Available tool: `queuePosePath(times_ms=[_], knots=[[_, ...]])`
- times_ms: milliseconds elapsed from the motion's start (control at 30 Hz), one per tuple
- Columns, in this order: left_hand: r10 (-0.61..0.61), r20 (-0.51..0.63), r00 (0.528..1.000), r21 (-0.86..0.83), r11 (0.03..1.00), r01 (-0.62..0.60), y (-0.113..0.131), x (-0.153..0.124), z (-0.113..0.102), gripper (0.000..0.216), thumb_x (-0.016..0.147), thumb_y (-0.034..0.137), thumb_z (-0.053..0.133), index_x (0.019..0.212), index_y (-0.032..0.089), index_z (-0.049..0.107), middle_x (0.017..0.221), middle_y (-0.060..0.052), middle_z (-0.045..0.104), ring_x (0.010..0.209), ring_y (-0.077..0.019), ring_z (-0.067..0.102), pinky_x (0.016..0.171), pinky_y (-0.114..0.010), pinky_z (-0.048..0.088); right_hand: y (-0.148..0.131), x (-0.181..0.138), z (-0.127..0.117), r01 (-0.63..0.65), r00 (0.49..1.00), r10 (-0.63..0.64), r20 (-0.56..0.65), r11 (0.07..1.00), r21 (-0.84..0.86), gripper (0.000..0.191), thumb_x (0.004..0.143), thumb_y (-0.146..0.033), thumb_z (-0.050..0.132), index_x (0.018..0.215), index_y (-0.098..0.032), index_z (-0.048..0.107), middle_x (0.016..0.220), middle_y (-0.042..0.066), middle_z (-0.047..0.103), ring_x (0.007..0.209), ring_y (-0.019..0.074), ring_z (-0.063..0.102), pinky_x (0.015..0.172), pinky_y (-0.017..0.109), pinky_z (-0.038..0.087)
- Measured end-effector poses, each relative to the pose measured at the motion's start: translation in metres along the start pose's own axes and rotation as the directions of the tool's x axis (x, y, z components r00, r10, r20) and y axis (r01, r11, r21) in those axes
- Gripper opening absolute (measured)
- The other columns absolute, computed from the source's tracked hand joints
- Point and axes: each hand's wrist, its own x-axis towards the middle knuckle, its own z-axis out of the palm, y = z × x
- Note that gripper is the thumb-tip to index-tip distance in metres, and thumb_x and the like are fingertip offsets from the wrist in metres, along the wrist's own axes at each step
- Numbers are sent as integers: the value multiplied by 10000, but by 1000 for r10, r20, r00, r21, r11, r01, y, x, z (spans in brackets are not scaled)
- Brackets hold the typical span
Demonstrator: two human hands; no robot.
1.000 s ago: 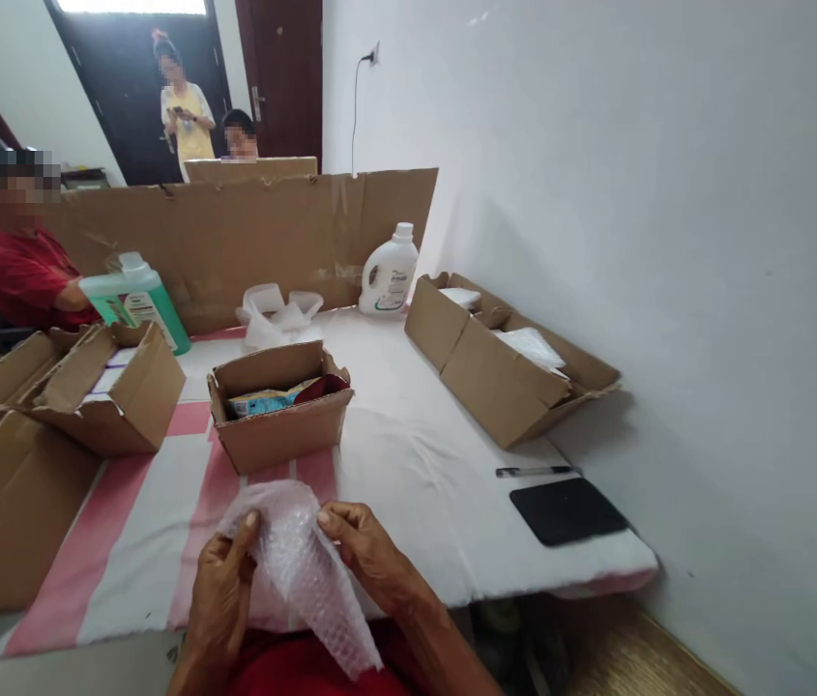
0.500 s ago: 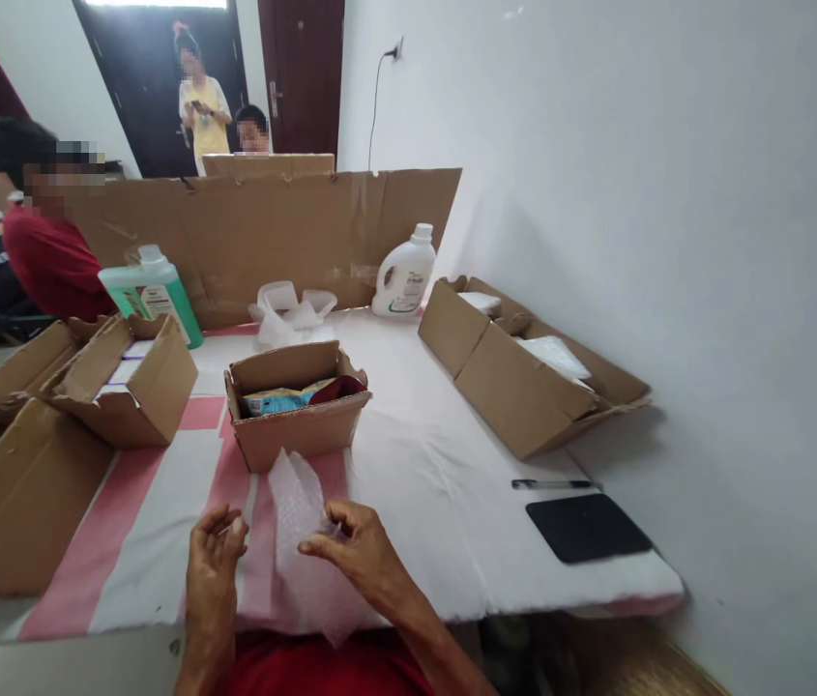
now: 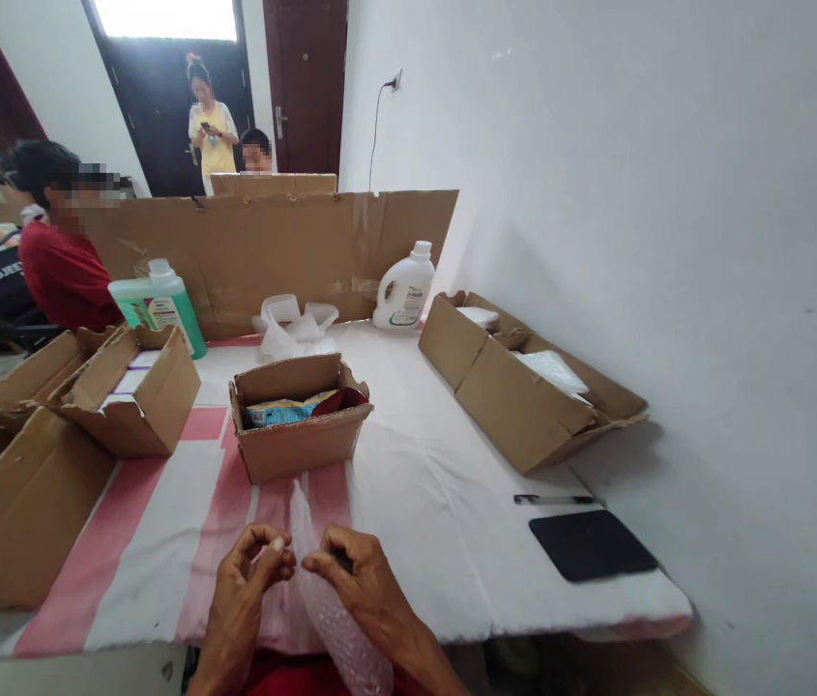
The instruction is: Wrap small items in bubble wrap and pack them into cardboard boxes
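A strip of clear bubble wrap (image 3: 339,619) hangs slanting from near the small box down past the table's front edge. My right hand (image 3: 368,585) grips it, thumb pressed against the curled fingers; a small dark spot shows in that grip, too small to name. Close by on the left is my left hand (image 3: 245,590), its thumb and fingertips drawn together in a pinch beside the wrap's edge. Whatever the pinch holds, if anything, I cannot make out. Just beyond both hands stands an open cardboard box (image 3: 299,449) with blue and dark red packets (image 3: 288,412) inside.
Several open cardboard boxes (image 3: 23,512) line the left side. A long cardboard box (image 3: 516,406) with white packages lies along the right wall. A green bottle (image 3: 161,309), white jug (image 3: 406,290), pen (image 3: 557,500) and black pad (image 3: 593,546) are on the table. Other people are beyond.
My left hand has moved right, close to my right hand, and its fingers have drawn together. The bubble wrap has swung narrower and lower. The view has tilted up slightly.
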Motion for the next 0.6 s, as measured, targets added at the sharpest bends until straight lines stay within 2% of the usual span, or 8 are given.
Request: queuePosePath(times_ms=[100, 233, 333, 467, 600], knots=[[-10, -4, 1000, 4, 1000, 10, -6, 0, 0, 496, 687, 647, 774, 804, 185, 634, 744, -21, 649, 721, -184, 635, 723, -313, 542, -4, 0, -13, -29, 1000, 29, -7, 998, 57, 395, 931, -436, 628, 644, -205, 485, 641, -51, 417, 633, 126, 390, 605, 268, 298], [-20, -12, 1000, 110, 994, 22, -8, 4, 3, 586, 670, 755, 713, 787, 185, 640, 727, -37, 649, 687, -190, 620, 622, -293, 504, -2, 1, -17, 69, 997, -71, -43, 997, -25, 322, 881, -367, 718, 653, -202, 561, 654, -38, 514, 630, 133, 446, 627, 275, 321], [3, 6, 1000, 185, 983, -4, -7, 6, 5, 571, 607, 724, 774, 725, 190, 614, 658, -3, 595, 614, -156, 560, 580, -267, 454, 2, 1, -11, 132, 991, -134, -28, 990, -56, 309, 883, -349, 724, 651, -202, 584, 673, -29, 540, 625, 131, 465, 618, 271, 328], [-7, 69, 998, 209, 978, -7, -4, 4, 2, 533, 615, 694, 775, 683, 192, 612, 624, 11, 565, 596, -146, 529, 585, -264, 442, 6, -1, -8, 150, 989, -150, -9, 987, -59, 285, 912, -376, 692, 687, -206, 648, 704, -12, 592, 641, 140, 507, 626, 274, 353], [3, 16, 1000, 202, 979, -6, -1, -2, -10, 537, 599, 705, 773, 663, 198, 611, 621, 4, 569, 614, -163, 548, 588, -270, 455, 3, 8, -31, 111, 991, -111, -76, 994, 0, 260, 921, -370, 661, 725, -202, 693, 712, -3, 635, 676, 154, 543, 652, 278, 379]])
